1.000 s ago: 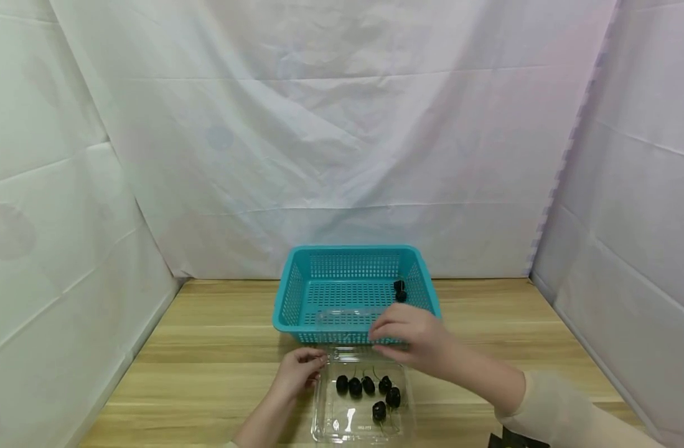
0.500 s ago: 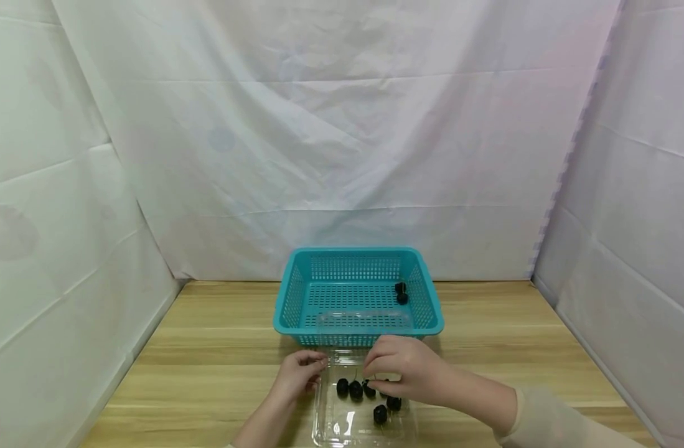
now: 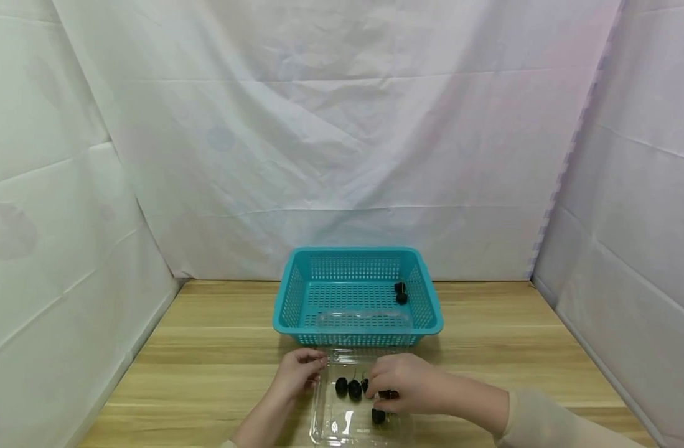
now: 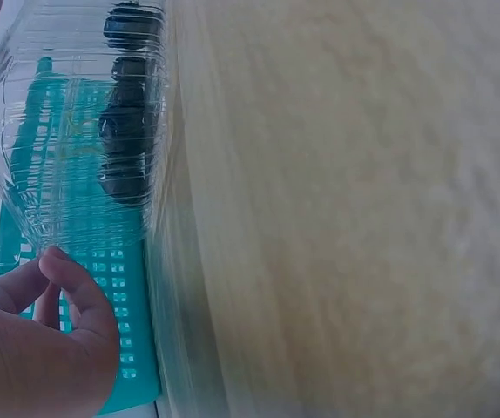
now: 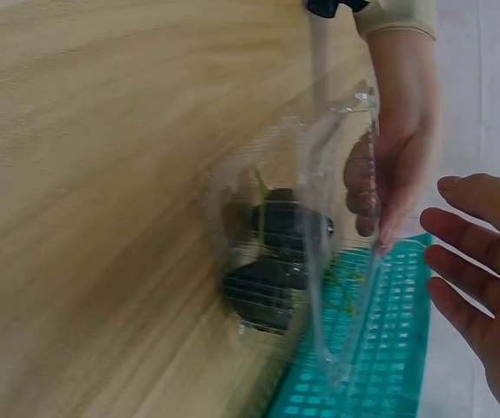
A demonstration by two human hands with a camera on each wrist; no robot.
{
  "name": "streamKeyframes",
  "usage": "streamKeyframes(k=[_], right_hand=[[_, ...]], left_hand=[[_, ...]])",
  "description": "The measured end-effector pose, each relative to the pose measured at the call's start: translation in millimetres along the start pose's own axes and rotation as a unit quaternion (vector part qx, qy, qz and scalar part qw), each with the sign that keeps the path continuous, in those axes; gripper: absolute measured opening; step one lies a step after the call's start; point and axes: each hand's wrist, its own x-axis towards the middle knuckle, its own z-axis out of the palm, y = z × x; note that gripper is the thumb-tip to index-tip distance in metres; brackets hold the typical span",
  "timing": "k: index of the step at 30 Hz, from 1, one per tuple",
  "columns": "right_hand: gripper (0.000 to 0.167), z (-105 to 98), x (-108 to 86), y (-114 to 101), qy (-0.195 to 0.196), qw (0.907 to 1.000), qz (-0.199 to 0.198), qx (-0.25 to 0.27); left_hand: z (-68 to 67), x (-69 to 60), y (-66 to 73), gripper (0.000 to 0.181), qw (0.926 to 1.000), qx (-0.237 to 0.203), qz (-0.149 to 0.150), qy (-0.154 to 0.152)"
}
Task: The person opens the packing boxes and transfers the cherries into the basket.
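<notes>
A clear plastic clamshell box (image 3: pixel 327 426) lies on the table, its lid tilted back against the basket. Several dark cherries (image 3: pixel 355 390) with stems sit inside; some are partly covered by my right hand. My left hand (image 3: pixel 297 373) pinches the box's left rim between thumb and finger, also plain in the left wrist view, where this hand (image 4: pixel 58 340) is at the corner. My right hand (image 3: pixel 406 382) hovers over the box's right side, above the cherries. In the right wrist view, that hand's fingers (image 5: pixel 468 261) are spread apart and hold nothing.
Behind the box stands a turquoise plastic basket (image 3: pixel 282 311) with two dark cherries (image 3: pixel 401 298) at its right side. The wooden table (image 3: pixel 207 348) extends to both sides. White cloth (image 3: pixel 342 143) hangs at the back and sides.
My right hand has moved from over the lid, near the basket, down and toward me to above the cherries. The left hand stays on the box rim.
</notes>
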Motion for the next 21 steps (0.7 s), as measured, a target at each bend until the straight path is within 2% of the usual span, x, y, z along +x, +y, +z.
streamKeyframes(k=[7,11,16,21], right_hand=[[0.009,12.9,-7.5,-3.6,-0.072,0.9972,0.018,0.013],[0.010,16.1,-8.4,-5.5,-0.089,0.9950,0.037,0.025],[0.013,18.1,-9.2,-7.8,-0.117,0.9924,0.039,-0.004],[0.009,22.8,-10.4,-7.3,-0.141,0.9892,0.035,-0.023]], left_hand=[[0.6,-0.5,2.1,0.022,1.0000,0.001,-0.003,0.004],[0.4,-1.8,3.4,0.022,1.0000,0.000,-0.002,0.004],[-0.1,-2.9,4.1,0.022,1.0000,0.004,-0.003,0.001],[0.1,-2.6,3.2,0.023,1.0000,0.006,-0.001,-0.001]])
